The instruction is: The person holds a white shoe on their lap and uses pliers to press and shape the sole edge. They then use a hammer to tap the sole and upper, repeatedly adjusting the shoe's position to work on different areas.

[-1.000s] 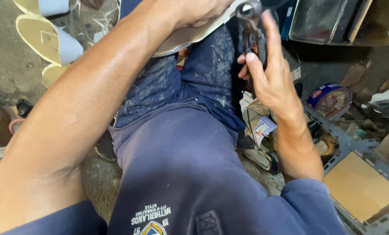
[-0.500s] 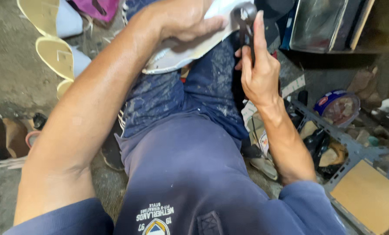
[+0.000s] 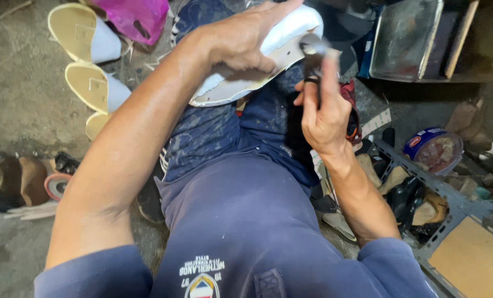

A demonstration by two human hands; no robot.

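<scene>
left hand (image 3: 241, 41) grips white shoe (image 3: 257, 60); right hand (image 3: 323, 110) holds pliers (image 3: 312, 55).

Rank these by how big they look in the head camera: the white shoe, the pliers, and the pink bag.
1. White shoe, held by the left hand.
2. Pink bag, though the picture's edge cuts it off.
3. Pliers, in the right hand.

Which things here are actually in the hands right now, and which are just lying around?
In hand:
- white shoe, held on the lap by the left hand
- dark pincer tool, gripped by the right hand at the shoe's sole edge

Lying about:
- pale soles
- pink bag
- round tin
- metal tray
</scene>
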